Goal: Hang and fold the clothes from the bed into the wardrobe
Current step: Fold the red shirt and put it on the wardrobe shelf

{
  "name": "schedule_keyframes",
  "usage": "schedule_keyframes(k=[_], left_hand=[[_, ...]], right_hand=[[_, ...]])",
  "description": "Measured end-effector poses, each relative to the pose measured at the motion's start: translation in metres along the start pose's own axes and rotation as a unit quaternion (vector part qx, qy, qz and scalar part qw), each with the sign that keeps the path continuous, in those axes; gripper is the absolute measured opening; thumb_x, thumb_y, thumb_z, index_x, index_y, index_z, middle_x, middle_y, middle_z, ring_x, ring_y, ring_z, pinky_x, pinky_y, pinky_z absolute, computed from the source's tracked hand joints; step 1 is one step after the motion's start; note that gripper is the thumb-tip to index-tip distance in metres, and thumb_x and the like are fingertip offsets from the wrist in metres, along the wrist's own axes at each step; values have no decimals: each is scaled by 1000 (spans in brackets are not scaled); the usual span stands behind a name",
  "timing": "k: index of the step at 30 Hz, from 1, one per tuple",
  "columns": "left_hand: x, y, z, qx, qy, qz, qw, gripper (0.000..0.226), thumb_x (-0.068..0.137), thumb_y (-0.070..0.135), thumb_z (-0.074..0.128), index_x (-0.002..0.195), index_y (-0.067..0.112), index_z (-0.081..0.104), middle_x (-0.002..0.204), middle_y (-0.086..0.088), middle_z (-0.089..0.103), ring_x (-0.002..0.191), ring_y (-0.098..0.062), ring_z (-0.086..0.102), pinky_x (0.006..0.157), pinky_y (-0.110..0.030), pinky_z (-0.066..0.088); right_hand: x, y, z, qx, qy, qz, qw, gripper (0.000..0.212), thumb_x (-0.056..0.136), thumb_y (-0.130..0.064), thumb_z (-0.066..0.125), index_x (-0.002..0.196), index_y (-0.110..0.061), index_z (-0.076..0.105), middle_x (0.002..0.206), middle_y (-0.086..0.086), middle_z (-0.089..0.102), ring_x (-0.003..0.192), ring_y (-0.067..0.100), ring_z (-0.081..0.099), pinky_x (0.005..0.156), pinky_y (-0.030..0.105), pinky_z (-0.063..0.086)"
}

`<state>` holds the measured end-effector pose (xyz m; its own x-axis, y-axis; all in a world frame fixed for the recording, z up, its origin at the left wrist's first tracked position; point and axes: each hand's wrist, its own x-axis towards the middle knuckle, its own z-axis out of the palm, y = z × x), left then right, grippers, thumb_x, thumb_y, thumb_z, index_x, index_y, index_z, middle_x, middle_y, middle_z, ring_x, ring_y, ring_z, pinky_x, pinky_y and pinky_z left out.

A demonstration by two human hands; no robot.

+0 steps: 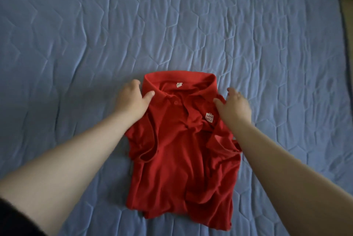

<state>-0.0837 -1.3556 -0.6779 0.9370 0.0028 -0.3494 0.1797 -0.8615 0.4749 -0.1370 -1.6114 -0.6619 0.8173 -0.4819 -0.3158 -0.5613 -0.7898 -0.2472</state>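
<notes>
A red polo shirt (pixel 181 151) lies face up on the blue quilted bed (pixel 76 44), sides folded in, collar at the far end and a small white logo on the chest. My left hand (pixel 131 100) holds the shirt's left shoulder beside the collar, thumb on top of the fabric and fingers curled down at its edge. My right hand (pixel 235 106) is at the right shoulder: its thumb touches the fabric, and its fingers stretch loosely past the shirt's edge over the quilt.
The blue quilt spreads wide on every side of the shirt. The bed's right edge (pixel 343 25) runs along the frame's right border, with a strip of floor beyond it. No other clothes or wardrobe are in view.
</notes>
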Motion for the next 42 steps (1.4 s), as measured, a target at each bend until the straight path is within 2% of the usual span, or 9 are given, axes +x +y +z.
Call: schedule_keyframes(k=[5,10,17,26,32,35,38,40,42], left_hand=[[12,2,16,-3,-96,-66,993,50,84,39,67,115,3,53,120,-17,58,112,-36,55,87,-38,44],[-2,1,12,-50,-64,-23,996,35,78,34,75,67,13,49,67,1,51,72,-25,53,55,-31,29],[-22,25,-46,-133,10,51,990,29,86,29,66,77,8,47,64,-3,53,61,-21,49,52,-30,28],[-80,107,-213,-134,74,160,975,24,78,30,75,79,17,55,70,1,60,68,-17,55,57,-25,34],[-140,181,-351,-161,111,213,957,29,67,29,84,63,20,56,53,7,50,49,-5,41,48,-14,31],[-176,222,-422,-202,91,248,943,16,70,18,83,73,17,68,65,-3,65,59,-11,52,58,-18,39],[-219,260,-488,-224,95,290,926,11,75,7,78,83,12,71,81,-12,71,74,-17,59,70,-28,44],[-239,277,-517,-235,122,312,912,13,75,7,77,85,13,72,83,-7,72,75,-11,61,70,-18,46],[-264,295,-549,-250,151,331,897,12,75,14,79,84,21,74,81,6,73,71,3,63,67,-5,45]], right_hand=[[17,-2,6,52,-67,40,996,34,90,-18,58,119,-1,58,117,19,63,114,36,55,88,37,44],[1,4,-6,133,-26,15,991,19,89,-8,49,97,1,65,96,17,66,94,33,59,69,29,38],[-28,7,-69,302,36,64,950,17,89,-15,46,91,-9,62,74,-1,57,75,18,53,65,28,38],[-78,-19,-251,310,150,-57,937,14,90,-27,63,81,-16,59,66,-7,56,58,4,49,50,9,35],[-131,-40,-395,311,222,-107,918,15,95,-19,56,81,-13,53,67,-2,52,59,8,45,48,11,34],[-166,-49,-469,302,233,-145,913,15,94,-22,57,88,-8,60,75,4,60,67,16,53,59,27,42],[-203,-57,-544,310,260,-186,895,11,89,-27,65,85,-18,66,76,-1,63,69,9,57,60,21,45],[-218,-61,-577,315,301,-201,878,8,89,-24,66,82,-21,64,73,-3,62,66,3,53,55,9,38],[-237,-65,-614,329,344,-206,855,7,91,-20,62,85,-15,62,75,1,60,64,7,50,53,15,33]])
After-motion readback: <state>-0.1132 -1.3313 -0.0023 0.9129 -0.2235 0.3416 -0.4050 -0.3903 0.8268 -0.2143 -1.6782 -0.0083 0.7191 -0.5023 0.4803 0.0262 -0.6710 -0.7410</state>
